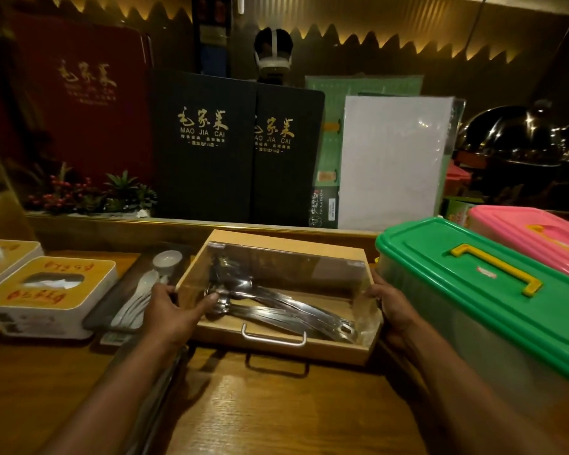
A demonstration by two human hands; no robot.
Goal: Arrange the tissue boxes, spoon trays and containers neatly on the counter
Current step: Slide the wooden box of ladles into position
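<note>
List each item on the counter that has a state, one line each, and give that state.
Wooden spoon tray: gripped at both sides, clear lid shut.
Left hand: gripping tray.
Right hand: gripping tray.
Green-lidded container: closed.
Pink-lidded container: closed.
Near tissue box: tissue showing.

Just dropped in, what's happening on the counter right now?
A person holds a shallow wooden tray with a clear lid and metal spoons inside, left hand on its left edge and right hand on its right. It looks slightly raised, casting a shadow on the wooden counter. Two yellow-topped tissue boxes sit to its left, beside a dark tray of white spoons; a green-lidded plastic container and a pink-lidded one stand right.
</note>
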